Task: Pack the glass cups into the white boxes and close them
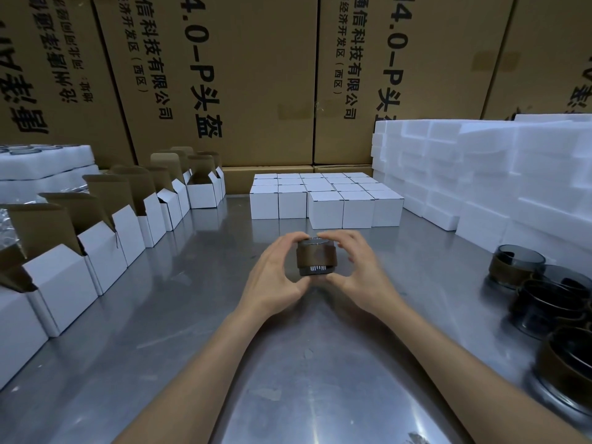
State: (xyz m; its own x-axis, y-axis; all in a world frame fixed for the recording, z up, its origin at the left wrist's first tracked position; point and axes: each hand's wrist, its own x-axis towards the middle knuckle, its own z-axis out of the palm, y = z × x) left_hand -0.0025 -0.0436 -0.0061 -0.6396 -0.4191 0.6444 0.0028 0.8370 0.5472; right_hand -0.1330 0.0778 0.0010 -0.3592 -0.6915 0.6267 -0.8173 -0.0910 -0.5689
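A dark glass cup with a brown paper band (316, 258) is held over the middle of the steel table. My left hand (278, 274) grips its left side and my right hand (359, 271) grips its right side, fingers curled over the rim. A row of open white boxes (105, 241) with raised brown flaps runs along the left. Closed white boxes (326, 201) stand in a block at the back centre. More banded glass cups (519, 265) sit at the right edge.
White foam blocks (480, 174) are stacked at the back right, and more foam with cups lies at the far left (41, 161). Big brown cartons (243, 75) form a wall behind. The steel table (192, 315) spreads in front of me.
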